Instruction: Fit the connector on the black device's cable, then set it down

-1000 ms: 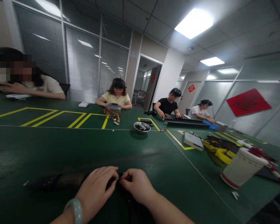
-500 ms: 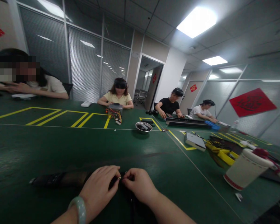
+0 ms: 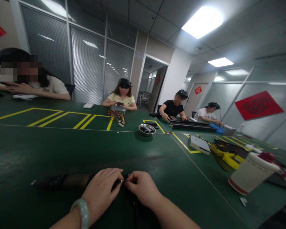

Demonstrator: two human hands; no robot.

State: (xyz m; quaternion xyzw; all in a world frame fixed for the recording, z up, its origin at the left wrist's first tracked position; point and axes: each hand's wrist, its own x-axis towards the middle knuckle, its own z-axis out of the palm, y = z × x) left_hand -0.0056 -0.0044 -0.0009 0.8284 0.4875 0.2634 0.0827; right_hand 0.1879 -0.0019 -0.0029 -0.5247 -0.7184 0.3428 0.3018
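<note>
My left hand (image 3: 102, 187), with a pale green bangle (image 3: 82, 210) at its wrist, is closed in a pinch. A small shiny gold-coloured metal piece (image 3: 121, 181) shows at its fingertips; its kind is too small to tell. Close beside it, my right hand (image 3: 143, 189) pinches thumb against fingers on something dark that I cannot make out. A long black item (image 3: 59, 183) with a light tip lies on the table to the left and runs under my left hand. More dark material hangs below the hands, too dim to tell apart.
Ahead on the green table (image 3: 85, 149) stands a metal bowl (image 3: 147, 129) of dark parts. To the right are a silver box (image 3: 199, 144), a yellow tray (image 3: 232, 160) and a white cup-shaped container (image 3: 252, 173). Several people sit along the far side; one has a wired grey unit (image 3: 118, 109).
My hands stay in nearly the same place and pinch. The view has shifted slightly. Across the table, the person in yellow has raised a small dark object a little.
</note>
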